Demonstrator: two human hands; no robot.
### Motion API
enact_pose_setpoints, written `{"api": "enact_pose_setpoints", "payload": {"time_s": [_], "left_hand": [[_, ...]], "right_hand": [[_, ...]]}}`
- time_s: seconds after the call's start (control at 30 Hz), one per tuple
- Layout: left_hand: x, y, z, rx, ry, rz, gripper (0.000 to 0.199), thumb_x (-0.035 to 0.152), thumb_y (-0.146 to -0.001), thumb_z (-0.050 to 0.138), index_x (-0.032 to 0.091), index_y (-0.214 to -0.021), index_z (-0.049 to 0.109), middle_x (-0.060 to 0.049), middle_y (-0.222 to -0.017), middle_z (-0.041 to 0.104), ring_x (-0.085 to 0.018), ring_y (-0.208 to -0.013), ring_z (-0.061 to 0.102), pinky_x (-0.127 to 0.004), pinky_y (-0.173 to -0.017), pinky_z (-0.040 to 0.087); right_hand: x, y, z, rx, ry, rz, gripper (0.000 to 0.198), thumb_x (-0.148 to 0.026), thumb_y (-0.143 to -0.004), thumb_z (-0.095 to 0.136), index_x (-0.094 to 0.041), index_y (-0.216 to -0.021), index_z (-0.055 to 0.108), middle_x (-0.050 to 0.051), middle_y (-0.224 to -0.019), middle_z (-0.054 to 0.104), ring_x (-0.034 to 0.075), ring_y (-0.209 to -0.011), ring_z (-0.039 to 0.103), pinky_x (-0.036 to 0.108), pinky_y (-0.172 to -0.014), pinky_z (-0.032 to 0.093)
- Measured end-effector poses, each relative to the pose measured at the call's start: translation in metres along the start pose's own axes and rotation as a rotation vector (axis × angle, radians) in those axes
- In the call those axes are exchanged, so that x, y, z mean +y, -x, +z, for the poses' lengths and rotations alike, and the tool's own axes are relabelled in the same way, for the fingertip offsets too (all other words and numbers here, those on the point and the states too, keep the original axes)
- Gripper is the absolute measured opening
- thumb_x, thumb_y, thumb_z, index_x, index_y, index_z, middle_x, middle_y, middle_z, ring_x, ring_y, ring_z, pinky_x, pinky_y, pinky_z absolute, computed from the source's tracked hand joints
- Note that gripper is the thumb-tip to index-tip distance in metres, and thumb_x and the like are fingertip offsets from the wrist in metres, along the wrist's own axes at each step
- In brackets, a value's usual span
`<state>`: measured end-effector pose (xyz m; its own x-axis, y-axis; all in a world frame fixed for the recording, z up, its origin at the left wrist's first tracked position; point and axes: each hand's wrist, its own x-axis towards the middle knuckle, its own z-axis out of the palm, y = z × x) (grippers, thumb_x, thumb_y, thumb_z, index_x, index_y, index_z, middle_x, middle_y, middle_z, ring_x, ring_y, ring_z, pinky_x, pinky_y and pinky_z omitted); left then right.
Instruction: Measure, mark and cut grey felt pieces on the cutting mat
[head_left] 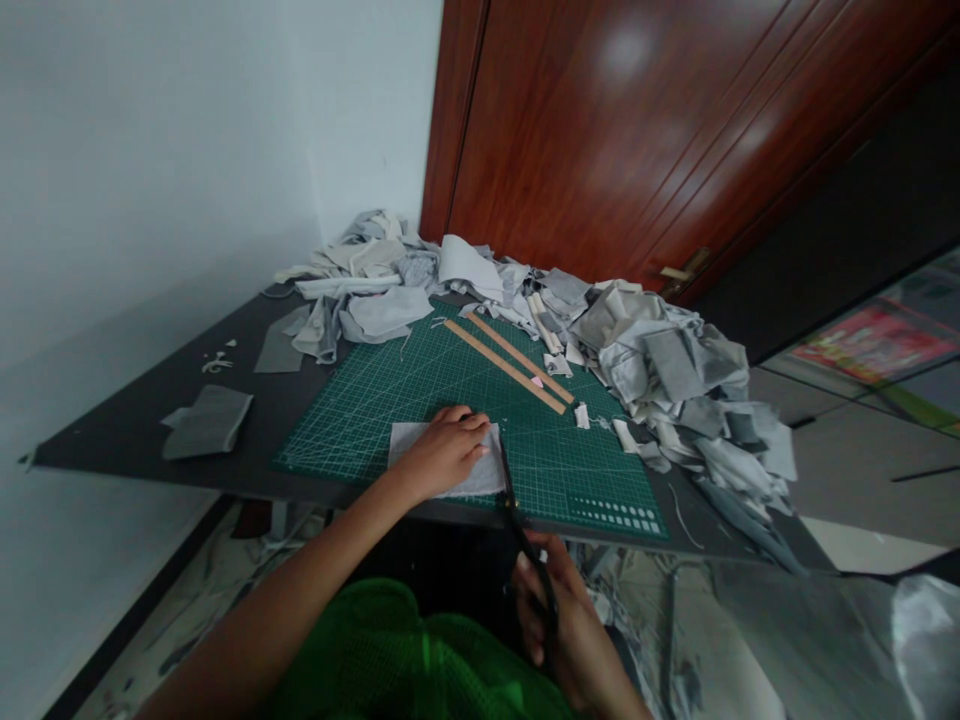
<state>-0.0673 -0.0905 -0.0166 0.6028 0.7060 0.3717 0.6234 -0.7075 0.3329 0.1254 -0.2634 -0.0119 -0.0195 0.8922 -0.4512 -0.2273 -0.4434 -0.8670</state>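
1. The green cutting mat point(420, 370) lies on the dark counter point(112, 430), its near edge close to the counter's front edge.
2. The grey cloth piece point(480, 478) lies flat on the near part of the mat, about midway along its front.
3. The left hand point(448, 450) rests palm down on that cloth at the front of the mat, fingers extended and slightly bent, pressing on it rather than gripping it.
4. The right hand point(559, 610) is just in front of the mat, below the counter's edge, curled around the handles of the black scissors point(516, 522). How its fingers sit in the loops is hard to tell.
5. The scissors reach over the mat's front edge, their blades along the right side of the cloth. How far the blades are parted cannot be made out.
6. Two wooden strips point(506, 368) lie slanted and nearly parallel on the mat's far right part, with a small pink scrap point(537, 382) at them.
7. A small white scrap point(582, 415) sits on the mat's right part, near the strips' lower ends.
8. Beyond the mat's far left corner is a pile of pale fabric point(375, 270); a larger heap of grey offcuts point(660, 350) spreads along its right side.
9. Left of the mat lie a folded grey cloth point(210, 422) and some white snippets point(217, 363).
10. A reddish-brown door point(562, 130) stands behind the mat, beyond the counter.
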Motion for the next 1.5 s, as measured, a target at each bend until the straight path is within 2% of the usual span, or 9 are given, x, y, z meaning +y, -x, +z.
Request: {"api": "enact_pose_setpoints", "payload": {"time_s": [0.13,0.33,0.73,1.03,1.5], "left_hand": [[-0.0014,-0.0004,-0.0001,0.004,0.013,0.0,0.024,0.024,-0.099,0.055,0.02,-0.121,0.063,-0.006,-0.127,0.064,-0.027,-0.12,0.05,-0.044,-0.107,0.04],[-0.0014,-0.002,-0.0026,-0.002,0.037,-0.002,0.023,0.022,-0.098,0.053,0.022,-0.117,0.066,-0.005,-0.126,0.065,-0.026,-0.117,0.052,-0.044,-0.107,0.04],[-0.0027,-0.0009,-0.0003,0.001,0.031,-0.009,0.024,0.02,-0.098,0.052,0.021,-0.119,0.065,-0.005,-0.127,0.065,-0.027,-0.119,0.051,-0.044,-0.107,0.04],[-0.0024,-0.0005,-0.0008,0.007,0.044,-0.006,0.026,0.02,-0.099,0.05,0.021,-0.121,0.064,-0.006,-0.128,0.064,-0.027,-0.119,0.051,-0.045,-0.107,0.04],[-0.0029,-0.0018,0.0008,0.0,0.031,-0.014,0.023,0.021,-0.099,0.053,0.019,-0.119,0.065,-0.006,-0.128,0.065,-0.028,-0.119,0.052,-0.045,-0.108,0.04]], "right_hand": [[-0.0023,-0.0066,0.0064,0.012,0.04,-0.04,0.063,-0.062,-0.075,0.079,-0.026,-0.116,0.048,-0.011,-0.069,0.049,0.004,-0.041,0.036,0.014,-0.032,0.03],[0.0003,-0.0109,0.0071,-0.007,0.073,-0.08,0.058,-0.061,-0.08,0.076,-0.025,-0.115,0.047,-0.012,-0.066,0.046,0.004,-0.04,0.036,0.014,-0.032,0.03],[0.0033,-0.006,0.0067,-0.006,0.105,-0.092,0.056,-0.06,-0.084,0.073,-0.025,-0.12,0.047,-0.011,-0.068,0.046,0.004,-0.042,0.036,0.014,-0.033,0.032],[-0.0013,-0.0061,0.0061,-0.001,0.172,-0.088,0.06,-0.063,-0.083,0.073,-0.025,-0.121,0.046,-0.011,-0.066,0.046,0.005,-0.043,0.037,0.014,-0.033,0.033],[0.003,-0.0048,0.0087,0.023,0.134,-0.075,0.066,-0.067,-0.077,0.075,-0.026,-0.121,0.047,-0.011,-0.069,0.045,0.004,-0.044,0.035,0.015,-0.033,0.033]]}}
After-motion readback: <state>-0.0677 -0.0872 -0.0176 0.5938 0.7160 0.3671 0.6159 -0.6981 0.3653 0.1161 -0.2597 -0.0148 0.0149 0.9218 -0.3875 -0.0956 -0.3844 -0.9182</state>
